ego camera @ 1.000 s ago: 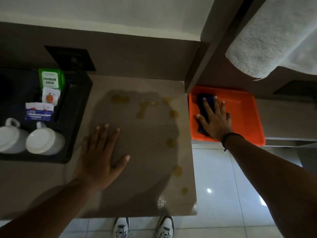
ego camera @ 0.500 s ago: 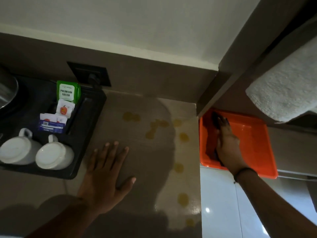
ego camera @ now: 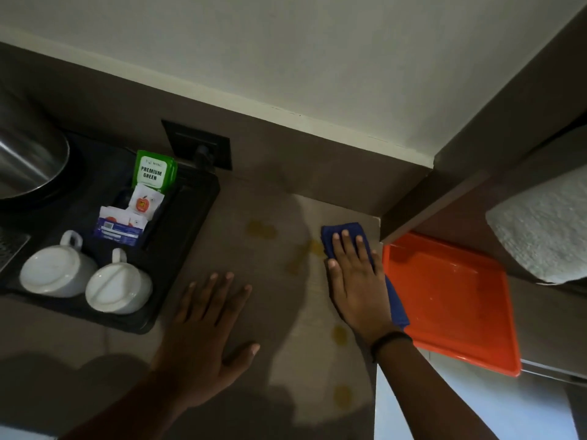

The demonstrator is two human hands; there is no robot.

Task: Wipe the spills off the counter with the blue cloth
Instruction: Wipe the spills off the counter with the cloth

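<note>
Blue cloth (ego camera: 347, 234): pressed flat on the counter (ego camera: 241, 392) beneath the right hand (ego camera: 355, 281), fingers spread, at the counter's right edge, its near corner trailing past that edge toward the orange tray (ego camera: 451, 300).

Counter: brown slab, partly in shadow. It bears every item below except the tray, which sits lower, at 3 o'clock.

Black tray (ego camera: 190, 223): at 9 o'clock, holding two upturned white cups (ego camera: 57, 268) (ego camera: 117, 285) and tea sachets (ego camera: 152, 176). Risk: a wide leftward sweep could push liquid against its rim.

Orange tray: empty, just beside the cloth. Risk: the overhanging cloth end may drag drips off the counter edge.

Left hand (ego camera: 203, 338): open, palm flat on the counter at 7 o'clock from the cloth, gripping nothing, apparently bracing. Risk: it lies in the path of a stroke toward the nearer spills.

Right hand: open, palm down, pinning the cloth rather than clutching it. Risk: the cloth could slip or bunch under the palm.

Yellow spills: one cluster at 10 o'clock (ego camera: 262, 230), one touching the cloth's left edge (ego camera: 314, 247), a drop at 8 o'clock (ego camera: 293, 269), two nearer the viewer (ego camera: 338, 335) (ego camera: 342, 396). Risk: being scattered, they may smear into streaks, and the dim shadowed drops could be missed.
</note>
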